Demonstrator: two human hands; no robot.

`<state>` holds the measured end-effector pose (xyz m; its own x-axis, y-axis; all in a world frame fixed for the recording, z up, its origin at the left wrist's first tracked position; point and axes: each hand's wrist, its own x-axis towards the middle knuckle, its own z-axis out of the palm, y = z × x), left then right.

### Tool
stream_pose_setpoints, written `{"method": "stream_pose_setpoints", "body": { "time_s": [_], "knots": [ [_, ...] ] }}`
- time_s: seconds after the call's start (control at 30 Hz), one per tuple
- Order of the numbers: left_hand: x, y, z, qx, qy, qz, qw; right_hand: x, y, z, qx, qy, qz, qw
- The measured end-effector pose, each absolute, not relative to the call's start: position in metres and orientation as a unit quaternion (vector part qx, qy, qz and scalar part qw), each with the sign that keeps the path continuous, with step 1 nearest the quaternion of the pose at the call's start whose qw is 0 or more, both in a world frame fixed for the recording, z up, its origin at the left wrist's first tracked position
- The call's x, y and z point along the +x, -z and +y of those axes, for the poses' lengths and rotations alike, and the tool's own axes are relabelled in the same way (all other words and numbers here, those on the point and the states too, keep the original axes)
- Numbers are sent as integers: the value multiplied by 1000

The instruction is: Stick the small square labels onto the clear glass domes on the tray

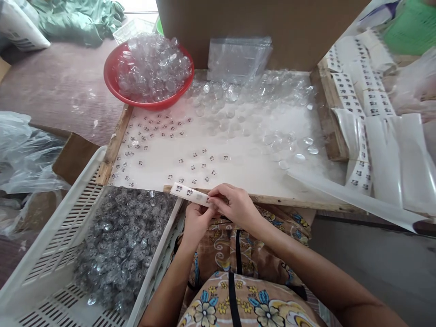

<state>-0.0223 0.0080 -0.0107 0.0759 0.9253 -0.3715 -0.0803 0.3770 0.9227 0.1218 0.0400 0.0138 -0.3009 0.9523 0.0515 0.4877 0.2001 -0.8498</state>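
Observation:
A white strip printed with small black panda faces [190,192] is held above the board's front edge. My left hand [199,223] grips it from below, thumb and fingers pressed together near its right end. My right hand [235,204] pinches that same end, fingertips touching my left thumb. On the white board [238,177] behind the hands lie scattered clear discs bearing panda faces [204,151], more of them towards the left. Plain clear discs [230,113] spread over the back and right of the board.
A red bowl [111,75] heaped with clear discs sits at the board's back left corner. A white basket [57,250] of printed discs stands front left. Bundled panda strips [374,97] lie right. A brown panel rises behind.

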Motion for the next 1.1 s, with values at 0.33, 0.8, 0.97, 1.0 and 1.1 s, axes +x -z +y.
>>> {"method": "stream_pose_setpoints", "body": {
  "time_s": [0.33, 0.8, 0.97, 1.0, 1.1],
  "knots": [
    [-24, 16, 10, 342, -426, 546, 635, 147, -16, 69, -523, -422, -620, 404],
    [-21, 15, 11, 339, -411, 549, 644, 215, 24, 134, -715, -391, -505, 285],
    [-22, 18, 10, 339, -407, 549, 646, 208, 14, 134, -725, -367, -522, 258],
    [-22, 19, 10, 341, -406, 549, 646, 205, 13, 134, -728, -349, -532, 254],
    [-22, 19, 9, 349, -402, 549, 645, 198, 11, 132, -726, -275, -582, 242]
  ]
}}
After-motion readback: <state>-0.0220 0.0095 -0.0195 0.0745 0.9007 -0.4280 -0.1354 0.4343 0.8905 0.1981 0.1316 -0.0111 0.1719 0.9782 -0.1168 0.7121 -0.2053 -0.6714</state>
